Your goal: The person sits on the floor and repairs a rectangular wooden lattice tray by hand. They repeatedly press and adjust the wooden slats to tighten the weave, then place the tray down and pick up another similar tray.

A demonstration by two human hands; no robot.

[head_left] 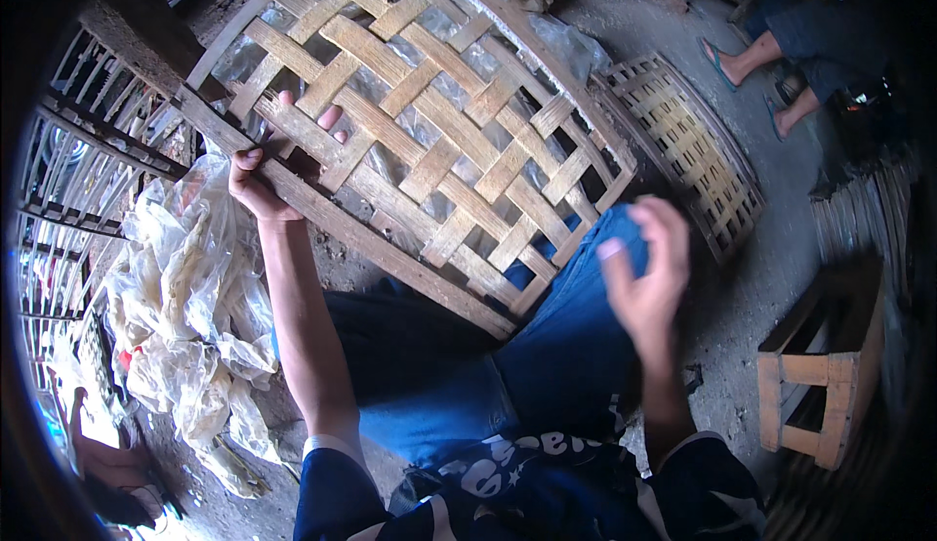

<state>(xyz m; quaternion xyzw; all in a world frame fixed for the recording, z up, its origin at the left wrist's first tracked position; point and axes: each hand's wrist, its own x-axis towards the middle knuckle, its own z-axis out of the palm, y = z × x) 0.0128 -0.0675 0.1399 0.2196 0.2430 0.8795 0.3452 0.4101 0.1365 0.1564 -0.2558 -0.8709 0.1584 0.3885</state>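
Hands: left (258, 185) pinches woven panel (457, 128) by its edge, right (656, 272) spread clear beside it.

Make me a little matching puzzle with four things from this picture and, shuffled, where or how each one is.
1. Left hand
2. Right hand
3. Clear plastic sheeting
4. Wooden stand

A. Heaped on the person's left
B. Open, with nothing visible in it
C. Standing at the picture's right
D. Gripping the larger woven panel

Pairs: 1-D, 2-B, 3-A, 4-C
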